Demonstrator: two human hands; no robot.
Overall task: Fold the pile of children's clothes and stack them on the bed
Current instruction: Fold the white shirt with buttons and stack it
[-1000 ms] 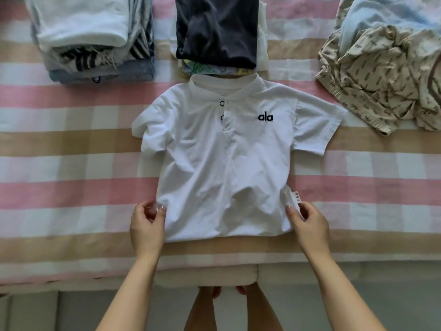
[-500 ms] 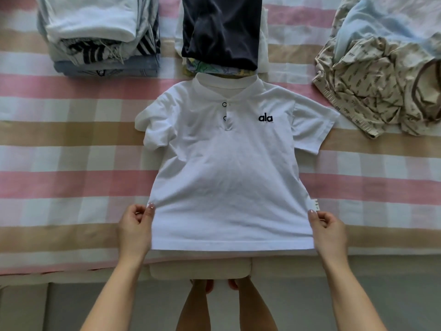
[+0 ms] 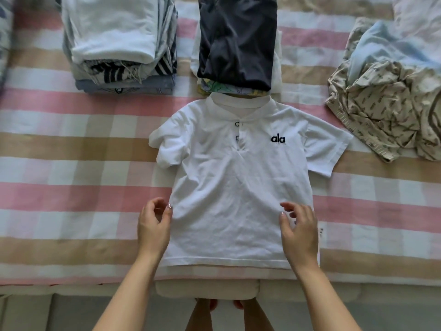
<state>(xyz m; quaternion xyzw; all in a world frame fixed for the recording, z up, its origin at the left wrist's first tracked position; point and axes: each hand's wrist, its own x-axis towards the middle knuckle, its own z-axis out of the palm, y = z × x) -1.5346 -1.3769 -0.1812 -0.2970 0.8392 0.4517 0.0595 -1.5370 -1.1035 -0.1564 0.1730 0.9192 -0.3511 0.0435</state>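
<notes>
A small white polo shirt [image 3: 229,187] with a black "ala" logo lies face up, spread flat on the striped bedsheet [image 3: 71,211]. Its left sleeve is crumpled; its right sleeve lies flat. My left hand [image 3: 154,225] hovers at the shirt's lower left edge with fingers loosely curled, holding nothing. My right hand [image 3: 299,231] is over the lower right part of the shirt, fingers spread and relaxed. A pile of unfolded clothes [image 3: 391,96], beige patterned and pale blue, sits at the right.
Two folded stacks stand at the back: a white and striped stack [image 3: 119,44] on the left, and a stack topped by a dark navy garment [image 3: 236,41] in the middle, touching the shirt's collar. The bed's front edge [image 3: 71,286] runs below my wrists.
Both hands let go of the shirt's bottom corners. My right hand moved inward over the shirt, and my left hand opened beside the left edge. The shirt lies flatter than before.
</notes>
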